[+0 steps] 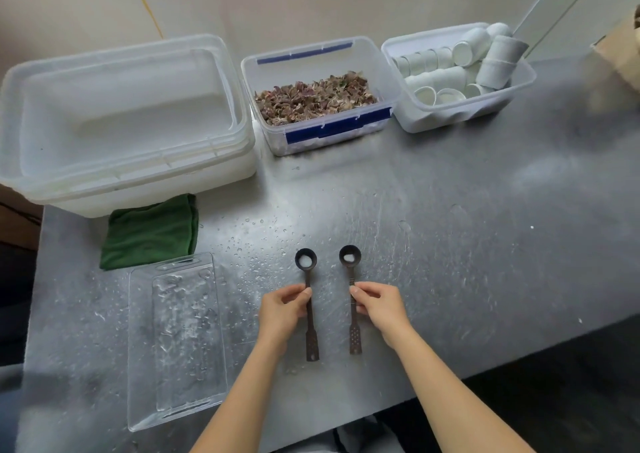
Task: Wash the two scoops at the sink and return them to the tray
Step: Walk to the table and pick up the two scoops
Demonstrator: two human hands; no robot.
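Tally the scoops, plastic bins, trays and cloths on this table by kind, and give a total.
Scoops: 2
Plastic bins: 3
Clear tray: 1
Green cloth: 1
Total: 7

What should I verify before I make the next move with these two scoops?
1. Grip of the left hand on the left dark long-handled scoop: the fingers pinch its handle, ok.
2. Grip of the right hand on the right dark long-handled scoop: the fingers pinch its handle, ok.
3. Cleanness of the scoop bowls: each shows a white patch, residue or glare, cannot tell.
4. Place for the return: the clear plastic tray lies flat on the grey metal table, left of the hands, ok.
5. Way to the sink: it is not in view, cannot tell.
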